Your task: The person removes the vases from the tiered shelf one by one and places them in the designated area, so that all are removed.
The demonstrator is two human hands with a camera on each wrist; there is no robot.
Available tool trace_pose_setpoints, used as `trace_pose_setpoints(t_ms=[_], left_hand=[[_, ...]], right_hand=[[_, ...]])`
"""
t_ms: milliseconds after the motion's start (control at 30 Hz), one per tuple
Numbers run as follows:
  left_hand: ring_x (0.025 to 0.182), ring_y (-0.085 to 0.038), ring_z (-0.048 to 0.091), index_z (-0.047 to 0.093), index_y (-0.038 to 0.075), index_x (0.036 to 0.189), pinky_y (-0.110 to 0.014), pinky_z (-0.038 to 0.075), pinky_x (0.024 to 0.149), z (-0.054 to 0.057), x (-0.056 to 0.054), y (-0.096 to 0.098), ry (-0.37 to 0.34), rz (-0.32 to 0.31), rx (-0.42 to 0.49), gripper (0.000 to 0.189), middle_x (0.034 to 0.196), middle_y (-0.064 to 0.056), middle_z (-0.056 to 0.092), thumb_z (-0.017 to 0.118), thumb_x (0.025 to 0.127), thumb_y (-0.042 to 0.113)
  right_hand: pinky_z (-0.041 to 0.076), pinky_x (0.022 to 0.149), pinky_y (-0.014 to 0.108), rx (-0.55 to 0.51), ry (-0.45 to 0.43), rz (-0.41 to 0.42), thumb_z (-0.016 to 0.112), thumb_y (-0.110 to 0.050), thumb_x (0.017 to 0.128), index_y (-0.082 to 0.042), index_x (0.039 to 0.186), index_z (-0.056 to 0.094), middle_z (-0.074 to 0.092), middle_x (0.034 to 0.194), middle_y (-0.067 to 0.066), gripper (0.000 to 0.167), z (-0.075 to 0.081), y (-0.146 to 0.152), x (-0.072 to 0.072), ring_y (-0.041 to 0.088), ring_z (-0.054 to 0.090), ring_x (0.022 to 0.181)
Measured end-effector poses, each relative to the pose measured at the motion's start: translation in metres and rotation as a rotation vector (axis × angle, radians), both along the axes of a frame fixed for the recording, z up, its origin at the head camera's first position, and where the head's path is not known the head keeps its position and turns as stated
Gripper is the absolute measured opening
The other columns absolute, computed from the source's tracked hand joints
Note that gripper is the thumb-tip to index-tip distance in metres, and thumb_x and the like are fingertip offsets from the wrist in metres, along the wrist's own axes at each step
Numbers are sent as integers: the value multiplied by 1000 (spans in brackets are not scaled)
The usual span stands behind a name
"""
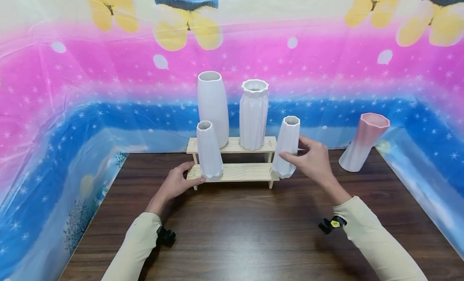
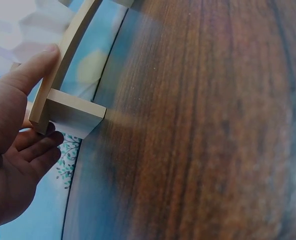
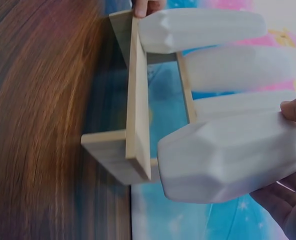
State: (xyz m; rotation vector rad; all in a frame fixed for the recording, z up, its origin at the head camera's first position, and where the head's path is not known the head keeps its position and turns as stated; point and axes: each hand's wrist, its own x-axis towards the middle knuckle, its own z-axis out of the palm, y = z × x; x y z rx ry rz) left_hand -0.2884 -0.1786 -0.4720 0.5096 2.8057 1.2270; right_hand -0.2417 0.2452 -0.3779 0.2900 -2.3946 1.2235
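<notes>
My left hand (image 1: 175,183) grips the left end of a two-step wooden stand (image 1: 246,172). Its thumb lies along the front of the lower step in the left wrist view, with curled fingers behind and beneath. In my right hand (image 1: 314,161) is a white faceted vase (image 1: 288,138), held between thumb and fingers, slightly tilted at the lower step's right end. The right wrist view shows a gap between its base and the step. A matching white vase (image 1: 208,152) stands on the lower step's left end, close to my left thumb.
On the upper step stand a tall smooth white vase (image 1: 212,108) and a white vase with a ruffled rim (image 1: 253,116). A pink-and-white twisted vase (image 1: 364,142) is on the brown wooden table (image 1: 239,232) at right. Patterned cloth (image 1: 319,71) hangs behind and along both sides.
</notes>
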Motion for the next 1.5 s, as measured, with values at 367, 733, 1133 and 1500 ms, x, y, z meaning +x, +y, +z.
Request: trace_pose_setpoints(t_ms=[367,733,1133,1500], left_hand=[[140,-41,46,44,0,153,-61,44,107,0,2,-2,-3,-9,5,90,154,-22,47,79,88,50],[139,-40,48,45,-1,152,-60,45,106,-1,2,-2,9,-6,-2,88,153,-22,48,79,88,50],[138,-40,49,44,0,153,-59,46,105,1,0,-2,-5,-9,-2,89,153,-21,48,78,88,52],[141,-41,45,43,1,154,-60,44,107,0,0,-2,-14,-9,-6,91,155,-22,46,78,88,52]], right_hand=[[62,70,42,39,32,-95,93,-33,76,-5,129,71,76,106,18,64,-7,27,-1,32,76,87],[62,74,42,32,-1,-175,90,-35,81,-3,129,69,75,110,21,62,-15,51,-10,34,75,94],[58,84,51,-41,7,-247,88,-36,82,-2,133,67,72,120,22,65,-24,81,-24,37,71,107],[57,89,54,-50,32,-329,88,-32,83,-4,133,68,71,123,21,61,-41,104,-36,34,70,109]])
